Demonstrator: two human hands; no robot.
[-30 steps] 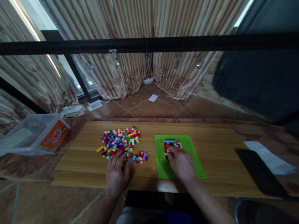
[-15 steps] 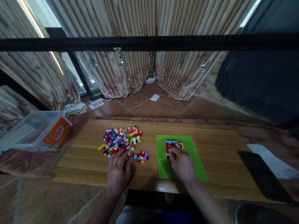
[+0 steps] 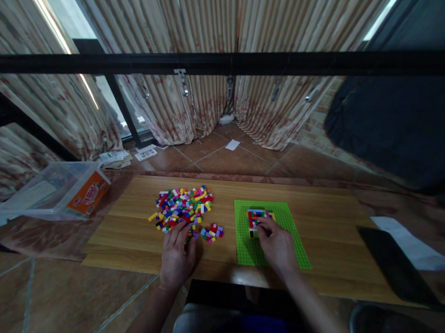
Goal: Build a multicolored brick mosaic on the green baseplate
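My left hand lies at the near edge of a pile of small coloured toy bricks, its fingers stretched over the bricks and its thumb apart. A smaller cluster of bricks sits just to the right of it. Over the green baseplate, my right hand is closed in a pinch at a low block of coloured bricks built on the plate. Those fingers hide part of the block, and whatever is between their tips is too small to make out.
All of this is on a wooden table. A clear plastic box with an orange label stands to the left. At the right end lie a dark flat panel and white paper. A black rail crosses before the curtains.
My right hand has shifted slightly right over the built block. My left hand stays at the pile's near edge. The whole view has moved a little.
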